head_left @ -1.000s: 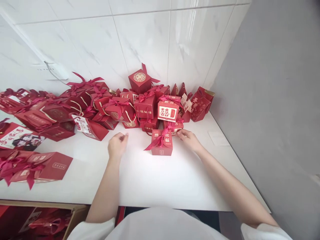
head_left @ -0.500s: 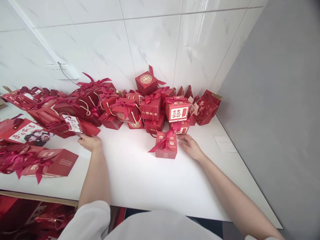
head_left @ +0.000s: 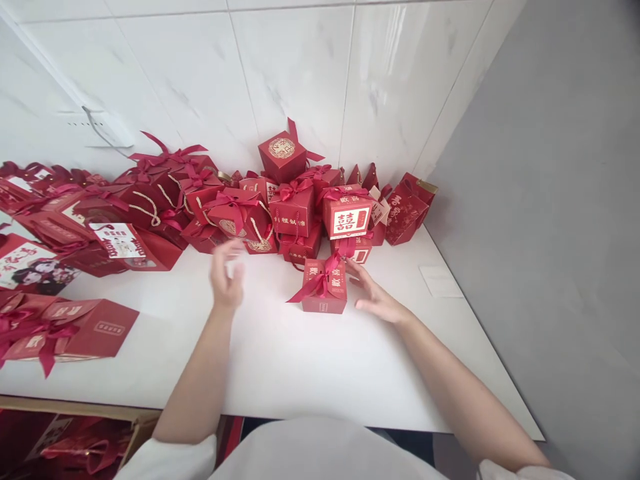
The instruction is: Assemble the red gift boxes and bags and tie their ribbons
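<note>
A small red gift box with a dark pink ribbon bow stands alone on the white table, in front of a heap of red gift boxes. My right hand is beside the box's right side, fingers stretched out, holding nothing. My left hand hovers above the table to the left of the box, smeared by motion, fingers apart and nothing in it. A red bag with a white picture label lies further left.
Flat red bags with ribbons lie at the table's left edge. A cardboard carton with more red packets sits below the table's front left. White tiled wall behind, grey wall on the right. A white card lies near the right wall.
My left hand drew back from the labelled red bag at the left and rose toward the middle. My right hand lifted slightly off the small box's side and spread its fingers.
</note>
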Tool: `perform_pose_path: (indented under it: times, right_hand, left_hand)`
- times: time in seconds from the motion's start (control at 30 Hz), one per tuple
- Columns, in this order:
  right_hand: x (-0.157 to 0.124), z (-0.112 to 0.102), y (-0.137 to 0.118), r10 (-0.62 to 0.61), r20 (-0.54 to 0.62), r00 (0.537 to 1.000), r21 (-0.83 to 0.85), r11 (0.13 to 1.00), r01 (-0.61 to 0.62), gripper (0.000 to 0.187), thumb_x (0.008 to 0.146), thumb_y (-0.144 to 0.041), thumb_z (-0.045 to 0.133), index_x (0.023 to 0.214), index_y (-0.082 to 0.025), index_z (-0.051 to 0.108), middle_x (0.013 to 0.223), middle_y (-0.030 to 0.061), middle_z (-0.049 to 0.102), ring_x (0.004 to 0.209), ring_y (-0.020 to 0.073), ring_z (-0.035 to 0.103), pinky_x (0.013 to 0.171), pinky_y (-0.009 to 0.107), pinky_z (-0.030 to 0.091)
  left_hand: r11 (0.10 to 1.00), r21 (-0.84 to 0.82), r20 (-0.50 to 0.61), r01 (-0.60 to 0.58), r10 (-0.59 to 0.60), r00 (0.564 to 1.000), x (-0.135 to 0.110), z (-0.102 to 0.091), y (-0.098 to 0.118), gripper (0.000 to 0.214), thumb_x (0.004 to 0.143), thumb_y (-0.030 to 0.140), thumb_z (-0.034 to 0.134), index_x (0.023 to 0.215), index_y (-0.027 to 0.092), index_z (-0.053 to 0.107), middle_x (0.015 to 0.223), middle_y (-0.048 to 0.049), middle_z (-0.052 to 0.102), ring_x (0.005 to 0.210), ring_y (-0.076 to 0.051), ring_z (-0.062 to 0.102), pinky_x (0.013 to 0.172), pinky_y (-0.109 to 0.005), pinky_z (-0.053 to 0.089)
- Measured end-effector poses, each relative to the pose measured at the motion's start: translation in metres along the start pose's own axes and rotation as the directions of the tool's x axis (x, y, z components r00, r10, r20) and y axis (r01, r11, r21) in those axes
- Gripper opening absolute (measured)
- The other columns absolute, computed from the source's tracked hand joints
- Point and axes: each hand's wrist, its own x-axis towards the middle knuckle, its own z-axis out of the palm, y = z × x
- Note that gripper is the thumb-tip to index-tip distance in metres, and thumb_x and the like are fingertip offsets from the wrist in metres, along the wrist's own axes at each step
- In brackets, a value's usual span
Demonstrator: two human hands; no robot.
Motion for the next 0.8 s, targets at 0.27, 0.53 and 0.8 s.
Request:
perform_pose_path:
  times: [0.27,0.53,0.8]
  right_hand:
    - [0.007,0.025,-0.001,0.018,-0.084,0.996,-0.133,0.991,-0.029,0.113,0.076,-0.048,0.079,0.160,-0.028,0.006,0.165,0.0099,0.022,0.150,0.0300,0.026,0.123,0.052,0.020]
    - [0.007,0.024,-0.002,-0.065,-0.070,0.995,-0.028,0.998,0.063,0.085,0.084,-0.040,0.071,0.155,-0.027,0.028,0.159,0.0092,0.036,0.146,0.0295,0.036,0.121,0.049,0.029]
    - [0.010,0.022,-0.007,0.022,-0.513,0.858,-0.073,0.995,-0.070,0.036,0.095,-0.040,0.055,0.128,-0.026,0.056,0.133,0.0108,0.059,0.115,0.0244,0.062,0.091,0.042,0.055]
  left_hand:
    - [0.979,-0.157,0.766,0.130,0.038,0.642,-0.036,0.053,0.023,0.089,0.078,0.050,0.076,0.152,0.026,0.033,0.151,-0.0129,0.044,0.138,-0.035,0.044,0.114,-0.050,0.040]
    - [0.946,-0.265,0.676,0.187,0.044,0.736,-0.036,0.053,0.023,0.107,0.065,0.052,0.085,0.151,0.023,0.028,0.151,-0.0183,0.040,0.136,-0.036,0.046,0.112,-0.052,0.039]
    - [0.969,-0.234,0.222,0.082,-0.028,0.975,-0.023,0.043,0.025,0.044,0.094,0.061,0.044,0.089,0.020,0.059,0.087,-0.0067,0.060,0.084,-0.021,0.059,0.079,-0.036,0.049]
